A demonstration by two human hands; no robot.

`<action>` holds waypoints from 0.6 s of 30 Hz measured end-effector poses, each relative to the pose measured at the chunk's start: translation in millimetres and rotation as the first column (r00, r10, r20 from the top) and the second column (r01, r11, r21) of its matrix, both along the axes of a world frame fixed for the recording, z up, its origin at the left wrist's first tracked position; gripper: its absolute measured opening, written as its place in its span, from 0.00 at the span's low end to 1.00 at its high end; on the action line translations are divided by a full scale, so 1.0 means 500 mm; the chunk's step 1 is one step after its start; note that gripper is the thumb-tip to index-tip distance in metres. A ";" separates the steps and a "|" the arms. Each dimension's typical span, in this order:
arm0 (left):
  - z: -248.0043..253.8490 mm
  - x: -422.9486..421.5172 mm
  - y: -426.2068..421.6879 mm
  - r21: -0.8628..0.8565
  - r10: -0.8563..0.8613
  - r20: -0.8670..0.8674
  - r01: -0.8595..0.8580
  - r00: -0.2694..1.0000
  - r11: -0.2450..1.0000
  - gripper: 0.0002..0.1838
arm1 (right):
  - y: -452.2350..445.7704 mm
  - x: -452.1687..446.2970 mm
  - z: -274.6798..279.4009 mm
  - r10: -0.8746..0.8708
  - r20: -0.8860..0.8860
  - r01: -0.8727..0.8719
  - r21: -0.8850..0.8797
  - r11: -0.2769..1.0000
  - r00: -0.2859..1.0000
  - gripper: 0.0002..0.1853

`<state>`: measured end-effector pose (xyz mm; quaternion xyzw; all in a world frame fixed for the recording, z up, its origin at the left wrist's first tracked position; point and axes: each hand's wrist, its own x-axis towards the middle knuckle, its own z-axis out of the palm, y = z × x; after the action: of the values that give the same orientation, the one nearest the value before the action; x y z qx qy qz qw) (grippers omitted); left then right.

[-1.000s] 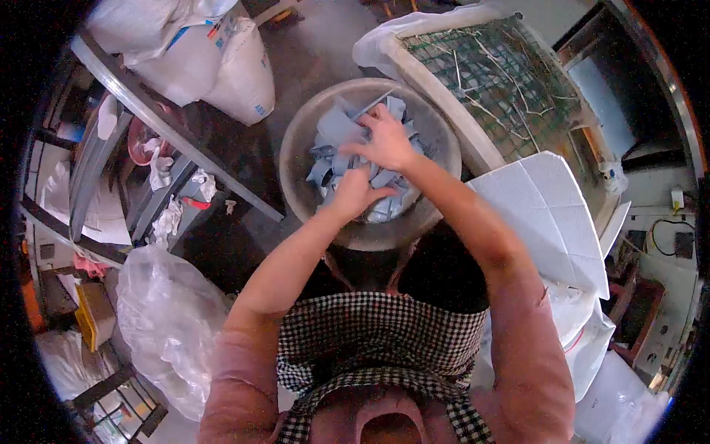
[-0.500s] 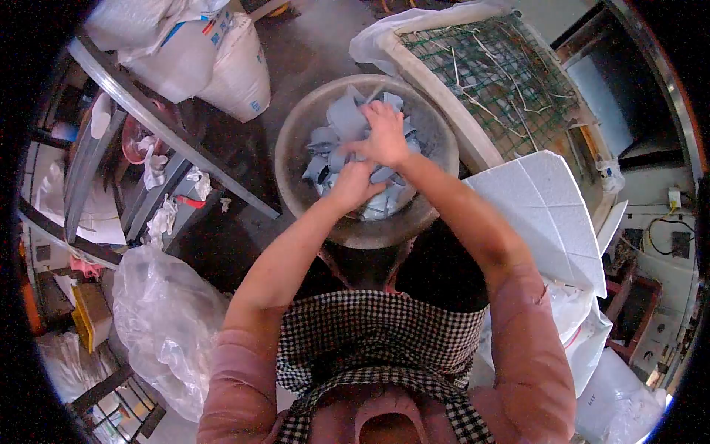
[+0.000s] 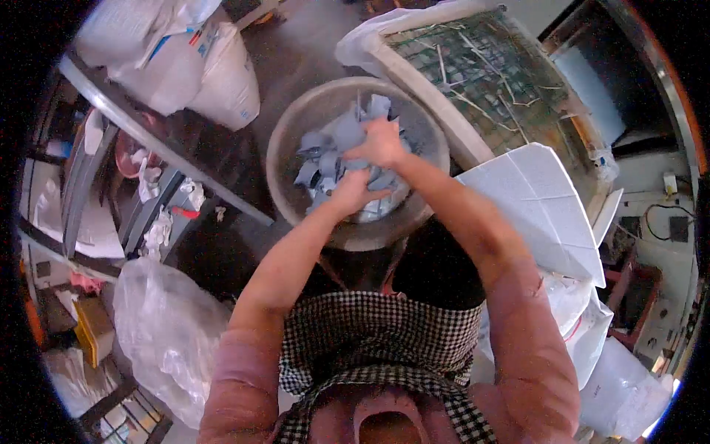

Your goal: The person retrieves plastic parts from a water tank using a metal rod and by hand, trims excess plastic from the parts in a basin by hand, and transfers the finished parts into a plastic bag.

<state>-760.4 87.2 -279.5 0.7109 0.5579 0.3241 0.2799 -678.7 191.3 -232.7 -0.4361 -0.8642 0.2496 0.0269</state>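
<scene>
Grey curved plastic pieces (image 3: 314, 169) lie heaped in a wide round tub (image 3: 285, 189) in front of me. Both hands reach into it. My left hand (image 3: 353, 195) is at the near side of the heap, its thumb stretched out to the right and its fingertips hidden among the pieces. Just beyond it, my right hand (image 3: 382, 145) rests on the heap, thumb and fingers spread apart, with grey pieces against them. The fingers look slightly blurred. I see no single piece clearly gripped in either hand.
White sacks (image 3: 225, 81) stand at the upper left, beside a metal rail (image 3: 163, 140). A pale frame with green netting (image 3: 481, 66) is at the upper right. A white foam board (image 3: 536, 211) leans right of the tub; a clear plastic bag (image 3: 166, 333) sits at lower left.
My right hand has moved slightly down and its fingers are more bent into the pieces. Some grey pieces have shifted. The whole view has moved a little.
</scene>
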 end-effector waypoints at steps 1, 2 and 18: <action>0.029 -0.004 0.006 -0.192 0.021 -0.092 -0.039 0.996 0.981 0.25 | 0.003 0.000 -0.004 -0.014 -0.019 0.014 0.021 1.000 1.000 0.47; 0.055 -0.007 0.009 -0.372 0.024 -0.189 -0.094 0.982 0.923 0.25 | 0.011 0.002 -0.008 -0.030 -0.016 0.031 0.035 0.999 0.999 0.47; 0.086 0.025 0.035 -0.184 0.412 0.208 -0.378 0.887 0.907 0.17 | 0.023 0.170 -0.068 -0.525 -0.379 -0.025 -0.828 0.560 0.762 0.52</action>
<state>-747.9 104.4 -236.6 0.5159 0.6740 0.4190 0.3225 -593.7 203.0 -266.8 -0.4258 -0.5297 0.7212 0.1341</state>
